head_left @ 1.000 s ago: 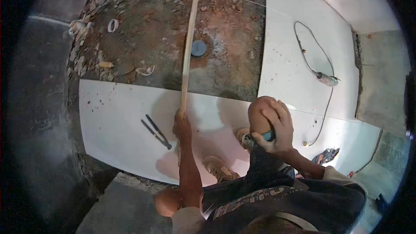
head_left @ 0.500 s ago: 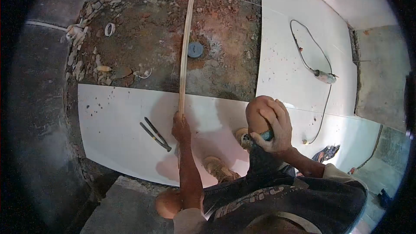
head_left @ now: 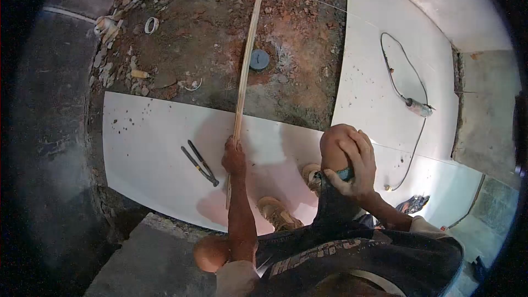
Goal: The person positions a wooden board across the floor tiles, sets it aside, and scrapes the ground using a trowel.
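My left hand (head_left: 234, 158) is wrapped round a long, thin wooden strip (head_left: 248, 58), which reaches from the white tiled floor (head_left: 148, 148) out over the bare dirt. My right hand (head_left: 356, 165) rests on my bent right knee (head_left: 334, 146), its fingers curled over a blue-green thing that I cannot make out. Left of my left hand, a pair of black-handled pincers (head_left: 200, 164) lies on the tiles. Beside the strip, a round grey cap (head_left: 259, 60) sits in the dirt.
A power tool (head_left: 419, 107) with a looped cord lies on the white tiles at the right. Rubble (head_left: 104, 58) lines the left wall, near a white ring (head_left: 152, 25) and a yellowish piece (head_left: 139, 73). A dark plastic bag (head_left: 413, 204) lies at the lower right.
The view has shifted slightly, and the far end of the strip now appears farther right. Both hands keep their holds.
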Demonstrator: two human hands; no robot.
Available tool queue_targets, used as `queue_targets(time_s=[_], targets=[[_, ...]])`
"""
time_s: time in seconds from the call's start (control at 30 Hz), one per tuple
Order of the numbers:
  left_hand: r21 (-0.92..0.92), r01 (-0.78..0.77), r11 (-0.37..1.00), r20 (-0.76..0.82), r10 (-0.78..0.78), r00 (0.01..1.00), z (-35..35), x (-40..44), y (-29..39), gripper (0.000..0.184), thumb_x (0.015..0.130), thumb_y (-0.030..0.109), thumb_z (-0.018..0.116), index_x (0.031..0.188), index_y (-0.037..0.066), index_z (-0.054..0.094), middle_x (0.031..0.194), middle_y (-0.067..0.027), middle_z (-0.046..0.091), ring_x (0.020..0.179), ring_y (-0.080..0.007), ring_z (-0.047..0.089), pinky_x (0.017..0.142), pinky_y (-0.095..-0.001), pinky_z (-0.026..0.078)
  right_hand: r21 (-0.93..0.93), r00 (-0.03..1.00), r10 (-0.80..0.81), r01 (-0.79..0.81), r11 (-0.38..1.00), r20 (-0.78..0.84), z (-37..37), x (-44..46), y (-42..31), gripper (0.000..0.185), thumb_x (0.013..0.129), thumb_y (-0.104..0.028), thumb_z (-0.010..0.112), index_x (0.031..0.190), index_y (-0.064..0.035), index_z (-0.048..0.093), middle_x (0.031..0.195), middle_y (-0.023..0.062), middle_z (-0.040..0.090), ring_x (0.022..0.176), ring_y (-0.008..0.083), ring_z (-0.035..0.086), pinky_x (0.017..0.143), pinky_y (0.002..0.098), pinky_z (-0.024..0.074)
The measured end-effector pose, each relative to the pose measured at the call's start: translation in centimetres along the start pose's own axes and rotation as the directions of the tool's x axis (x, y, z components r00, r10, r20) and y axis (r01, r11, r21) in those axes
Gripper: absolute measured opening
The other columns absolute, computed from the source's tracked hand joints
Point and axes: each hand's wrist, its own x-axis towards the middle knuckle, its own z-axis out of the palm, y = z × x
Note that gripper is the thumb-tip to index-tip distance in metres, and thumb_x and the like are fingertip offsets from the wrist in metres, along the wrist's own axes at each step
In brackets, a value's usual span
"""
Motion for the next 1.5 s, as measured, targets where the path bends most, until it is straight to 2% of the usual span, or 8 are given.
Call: queue_targets(time_s=[0.47,0.57,0.77,0.97,1.17,1.27,1.37,1.5], targets=[[-0.01,0.122,0.992,0.109,-0.121,0.987,-1.5,0.2,1.8,0.038,0.1,0.025,0.058,0.134,0.008,0.052,0.123,-0.0178,0.065,0.103,-0.0388,0.067,0.085,-0.0505,0.054,0.017,0.998,0.048,-0.047,0.999,-0.029,-0.4,0.3,-0.7,0.065,0.073,-0.037,0.081,0.128,-0.0118,0.058,0.141,0.0189,0.048,0.129,0.0485,0.046,0.109,0.0578,0.0393],[0.034,-0.022,0.999,-0.021,0.022,1.0,0.1,-0.1,0.1,0.039,0.099,0.024,0.059,0.134,0.007,0.052,0.123,-0.0183,0.065,0.102,-0.0385,0.067,0.085,-0.0499,0.055,0.008,0.999,0.043,-0.043,0.999,-0.014,-0.4,0.5,-0.7,0.066,0.073,-0.037,0.081,0.129,-0.0116,0.057,0.143,0.0195,0.047,0.129,0.0491,0.046,0.108,0.0578,0.0398],[-0.002,0.027,1.0,0.067,-0.027,0.997,0.1,0.2,-0.1,0.04,0.097,0.023,0.061,0.132,0.005,0.053,0.121,-0.018,0.065,0.099,-0.0377,0.068,0.08,-0.0492,0.056,0.018,1.0,0.007,-0.006,1.0,-0.031,-0.1,0.5,-0.6,0.068,0.072,-0.036,0.082,0.129,-0.0097,0.056,0.144,0.0201,0.046,0.129,0.0487,0.047,0.106,0.0572,0.0407],[0.026,-0.082,0.996,-0.071,0.083,0.994,0.5,-0.1,-0.4,0.039,0.096,0.023,0.063,0.131,0.008,0.054,0.116,-0.0176,0.067,0.096,-0.0387,0.069,0.078,-0.0489,0.056,0.013,1.0,0.004,-0.004,1.0,-0.022,-0.2,0.4,-0.3,0.068,0.071,-0.035,0.083,0.128,-0.0099,0.056,0.144,0.0206,0.046,0.129,0.0488,0.046,0.107,0.0573,0.0404],[0.03,0.129,0.991,0.153,-0.132,0.979,-0.3,0.4,0.4,0.044,0.1,0.036,0.057,0.129,0.003,0.057,0.123,-0.0216,0.065,0.1,-0.0413,0.068,0.082,-0.05,0.055,0.013,1.0,0.024,-0.024,1.0,-0.007,-0.2,0.3,-0.5,0.069,0.071,-0.034,0.083,0.13,-0.0092,0.055,0.143,0.0216,0.047,0.13,0.0497,0.045,0.109,0.0582,0.0389],[0.021,-0.022,1.0,-0.012,0.022,1.0,-0.3,0.3,0.4,0.042,0.101,0.036,0.058,0.128,0.003,0.058,0.12,-0.0216,0.067,0.098,-0.0406,0.069,0.082,-0.0507,0.055,0.027,1.0,0.003,-0.003,1.0,-0.011,-0.1,0.3,-0.4,0.072,0.074,-0.036,0.083,0.134,-0.008,0.053,0.143,0.0229,0.046,0.133,0.0498,0.043,0.11,0.0588,0.0365],[0.022,0.072,0.997,0.063,-0.073,0.995,-1.4,0.2,1.6,0.04,0.102,0.034,0.056,0.127,0.003,0.059,0.119,-0.0217,0.067,0.1,-0.0401,0.068,0.083,-0.0502,0.055,0.011,1.0,0.017,-0.017,1.0,-0.016,-0.1,0.2,-0.5,0.07,0.073,-0.035,0.083,0.132,-0.0087,0.054,0.143,0.0224,0.046,0.132,0.05,0.044,0.109,0.0589,0.0376],[0.016,-0.034,0.999,-0.032,0.035,0.999,0.1,0.1,0.0,0.04,0.101,0.033,0.058,0.126,0.003,0.06,0.118,-0.0216,0.067,0.099,-0.0404,0.068,0.082,-0.0485,0.056,0.006,0.999,0.02,-0.02,1.0,-0.033,-0.1,0.4,-0.6,0.068,0.071,-0.035,0.082,0.129,-0.0101,0.057,0.142,0.021,0.047,0.129,0.0496,0.047,0.108,0.0584,0.0399]])
